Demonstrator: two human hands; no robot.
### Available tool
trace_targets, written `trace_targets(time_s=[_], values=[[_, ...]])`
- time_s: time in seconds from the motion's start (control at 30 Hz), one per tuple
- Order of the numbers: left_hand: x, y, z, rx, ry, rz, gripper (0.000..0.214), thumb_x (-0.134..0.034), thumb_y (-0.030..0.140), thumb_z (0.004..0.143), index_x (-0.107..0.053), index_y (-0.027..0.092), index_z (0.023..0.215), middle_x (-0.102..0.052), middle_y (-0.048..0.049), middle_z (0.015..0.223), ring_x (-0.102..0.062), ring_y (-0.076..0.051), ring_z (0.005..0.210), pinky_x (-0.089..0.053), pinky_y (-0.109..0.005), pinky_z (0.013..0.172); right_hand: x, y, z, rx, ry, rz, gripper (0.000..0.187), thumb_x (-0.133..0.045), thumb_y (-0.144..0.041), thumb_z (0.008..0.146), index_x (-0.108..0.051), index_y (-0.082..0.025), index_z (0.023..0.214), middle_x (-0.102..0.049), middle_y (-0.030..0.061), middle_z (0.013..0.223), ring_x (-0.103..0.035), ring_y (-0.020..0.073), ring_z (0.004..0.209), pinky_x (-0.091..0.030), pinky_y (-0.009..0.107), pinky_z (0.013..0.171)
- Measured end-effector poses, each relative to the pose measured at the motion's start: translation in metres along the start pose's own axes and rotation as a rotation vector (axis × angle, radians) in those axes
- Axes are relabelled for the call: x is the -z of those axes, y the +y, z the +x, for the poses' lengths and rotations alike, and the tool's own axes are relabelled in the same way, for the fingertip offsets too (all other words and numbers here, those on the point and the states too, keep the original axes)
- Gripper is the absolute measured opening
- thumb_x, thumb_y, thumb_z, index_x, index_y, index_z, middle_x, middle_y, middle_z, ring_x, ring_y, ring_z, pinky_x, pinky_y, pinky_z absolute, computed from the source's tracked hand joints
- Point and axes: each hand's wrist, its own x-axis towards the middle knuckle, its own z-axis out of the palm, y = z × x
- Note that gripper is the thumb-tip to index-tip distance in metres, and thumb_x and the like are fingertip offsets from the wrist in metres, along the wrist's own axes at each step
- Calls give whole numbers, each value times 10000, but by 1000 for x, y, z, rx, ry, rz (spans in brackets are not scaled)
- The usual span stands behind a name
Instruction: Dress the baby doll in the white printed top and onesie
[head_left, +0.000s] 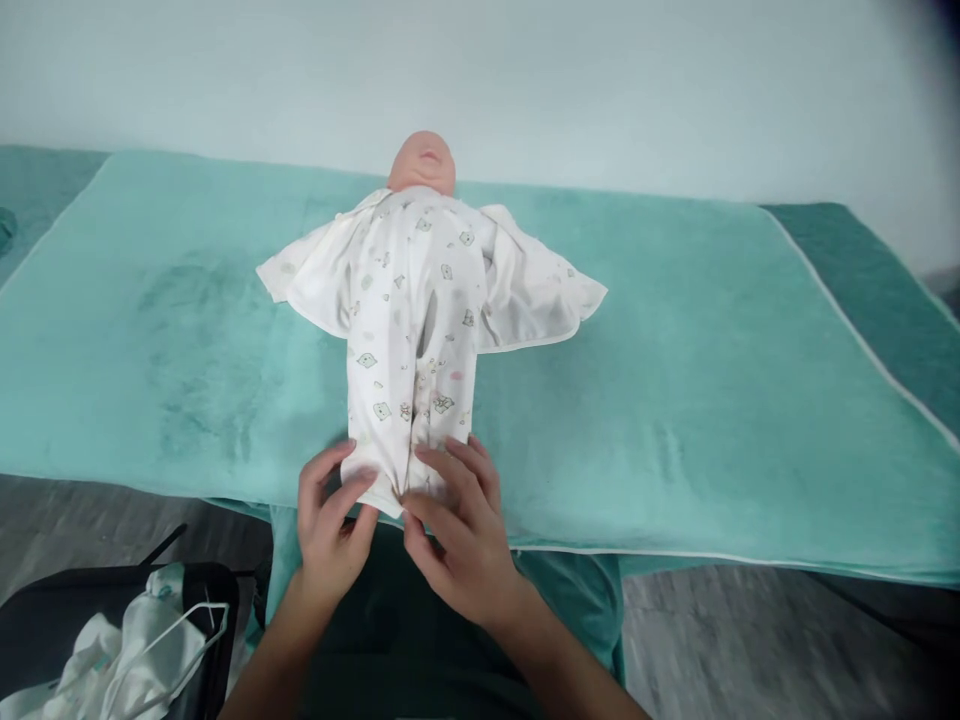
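Observation:
A baby doll (422,163) lies on its back on a teal towel (675,350), head away from me. It wears a white printed romper (412,320) whose sleeves spread out to both sides. Both my hands are at the romper's bottom hem, near the towel's front edge. My left hand (330,525) pinches the left side of the hem between thumb and fingers. My right hand (457,530) pinches the hem's middle with its thumb while its fingers lie on the cloth of the right leg.
The towel covers a table against a pale wall. A darker green cover (885,290) shows at the right end. At the lower left stands a black bag (202,600) holding white cloth (120,650). Grey floor (750,650) lies below.

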Motion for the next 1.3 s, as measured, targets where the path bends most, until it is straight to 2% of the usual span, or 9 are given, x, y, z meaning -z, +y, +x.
trace_targets(time_s=[0.23, 0.47, 0.57, 0.7, 0.8, 0.9, 1.07, 1.2, 1.3], values=[[-7, 8, -5, 59, 25, 124, 457, -699, 80, 846, -599, 286, 1242, -561, -61, 1044, -610, -214, 973, -602, -373, 776, 0, 28, -22, -223, 78, -2, 596, -634, -95, 874, -511, -318, 1413, -621, 149, 1282, -619, 334, 1179, -600, 558, 892], [-16, 23, 8, -178, -144, 199, 519, -738, 139, 830, -602, 278, 1311, -574, -132, 1298, -542, -342, 1300, -505, -603, 1108, 14, 31, -20, -176, 48, 199, 288, -600, -69, 880, -588, -256, 1099, -657, 61, 957, -658, 215, 831, -567, 351, 675], [-14, 29, 16, -259, -219, 157, 417, -682, 104, 851, -647, 261, 1235, -685, -91, 1166, -600, -300, 1204, -442, -625, 1160, 21, 29, -16, -74, -57, 243, 235, -593, -68, 879, -578, -233, 1045, -649, 54, 897, -627, 200, 787, -539, 328, 642], [1, 30, 22, -243, -180, -57, 305, -621, 99, 851, -657, 269, 1101, -700, -41, 923, -654, -238, 968, -523, -586, 1070, 41, 44, -2, 18, -340, 296, 60, -621, -184, 957, -606, -234, 986, -676, 32, 866, -630, 181, 752, -528, 321, 645], [14, 15, 32, -189, -141, -200, 257, -565, 176, 891, -652, 281, 1109, -684, -61, 949, -653, -256, 959, -553, -595, 1001, 54, 71, 24, 16, -303, 274, 47, -609, -213, 991, -641, -244, 1006, -698, 37, 901, -664, 188, 827, -554, 331, 709], [15, -19, 58, -82, -14, -27, 288, -596, 149, 897, -666, 288, 1140, -700, -75, 1054, -649, -278, 1075, -537, -559, 999, 46, 104, 57, 40, -164, -52, 175, -565, -176, 991, -674, -239, 1112, -717, 92, 1070, -649, 256, 990, -558, 426, 846], [-14, -76, 120, -20, -161, 284, 272, -609, 255, 926, -696, 264, 1184, -641, -123, 1352, -434, -387, 1434, -346, -645, 1178, 6, 141, 94, 88, -214, -265, 228, -547, -136, 968, -706, -199, 1120, -700, 130, 1172, -577, 308, 1099, -507, 477, 928], [-44, -85, 148, -47, -231, 201, 279, -609, 302, 933, -713, 267, 1189, -676, -125, 1301, -429, -378, 1441, -221, -621, 1258, -6, 147, 105, 102, -255, -324, 197, -528, -126, 966, -709, -197, 938, -669, 123, 997, -551, 283, 948, -473, 427, 819], [-58, -85, 153, -107, -246, 184, 279, -582, 289, 938, -727, 267, 1175, -720, -107, 1147, -531, -354, 1320, -296, -585, 1228, -5, 149, 111, 59, -282, -380, 190, -521, -128, 964, -682, -191, 886, -637, 136, 963, -517, 284, 895, -448, 417, 769]])
